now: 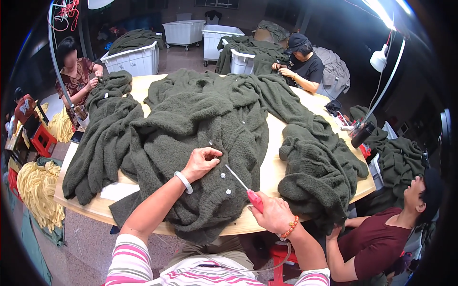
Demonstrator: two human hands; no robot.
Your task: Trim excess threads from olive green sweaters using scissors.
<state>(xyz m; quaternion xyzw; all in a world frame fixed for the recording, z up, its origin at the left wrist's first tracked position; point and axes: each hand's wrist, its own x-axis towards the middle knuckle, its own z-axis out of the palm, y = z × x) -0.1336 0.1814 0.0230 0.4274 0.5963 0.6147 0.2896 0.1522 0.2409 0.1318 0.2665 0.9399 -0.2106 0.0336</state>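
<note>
A dark green fuzzy knit garment (176, 157) lies heaped on the table in front of me. Pale, shiny buttons (223, 176) run down its front. My left hand (202, 164), with a white bangle at the wrist, rests on the knit beside the button row. Its thumb and fingers are pinched together; what is between them is too small to make out. In my right hand (274, 214) is a red-handled tool with a thin metal shaft (236, 176), closed in the fist. Its tip points up and left, toward the button row, short of my left fingertips.
More green knit garments (315, 167) lie on the wooden table (274, 143). Co-workers (305, 64) handle garments at the far left and far right; another person (377, 238) is close on my right. White bins (138, 59) stand behind. A black bottle (363, 134) is at the right edge.
</note>
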